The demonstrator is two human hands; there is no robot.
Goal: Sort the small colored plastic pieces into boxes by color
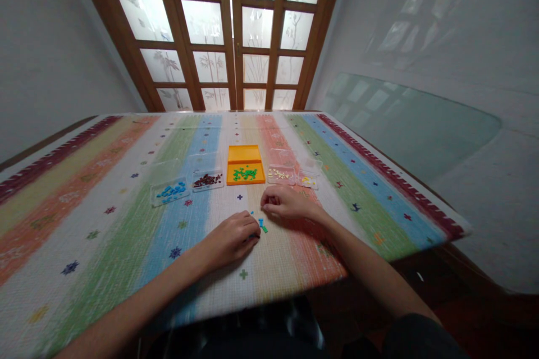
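My left hand point(232, 236) rests on the striped tablecloth point(105, 224) with its fingers curled, the fingertips touching a few tiny blue and green pieces point(261, 225). My right hand point(284, 202) lies just beyond them, fingers folded into a loose fist on the cloth. What either hand holds, if anything, is too small to see. Behind the hands stands a row of small boxes: a clear one with blue pieces point(169, 190), a clear one with dark brown pieces point(206, 179), an orange box with green pieces point(245, 166), a clear one with pale pieces point(282, 171) and a clear one with yellow pieces point(309, 177).
The table runs back to a wooden door with frosted glass panes point(236, 33). White walls stand on both sides. The table's front edge is near my body, and its right edge drops off past the dark red border stripe point(400, 182).
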